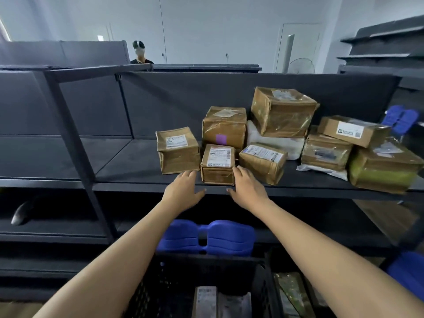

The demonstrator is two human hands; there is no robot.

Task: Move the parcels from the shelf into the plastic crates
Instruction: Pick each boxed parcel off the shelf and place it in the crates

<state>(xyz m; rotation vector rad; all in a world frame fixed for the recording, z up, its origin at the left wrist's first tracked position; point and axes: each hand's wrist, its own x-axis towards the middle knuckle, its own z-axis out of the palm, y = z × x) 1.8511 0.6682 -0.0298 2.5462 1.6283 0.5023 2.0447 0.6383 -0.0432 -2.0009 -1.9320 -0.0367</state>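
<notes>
The small parcel [218, 165] sits squarely at the front edge of the shelf [137, 166], label face up; its long axis is hard to tell. The left hand [183, 189] and right hand [247, 187] flank it with fingers straight, gripping nothing; whether they touch it is unclear.

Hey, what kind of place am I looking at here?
Probably a parcel sorting or storage room: dark metal shelving holds taped brown cardboard parcels with printed shipping labels, and a black plastic crate below already has some inside.
</notes>
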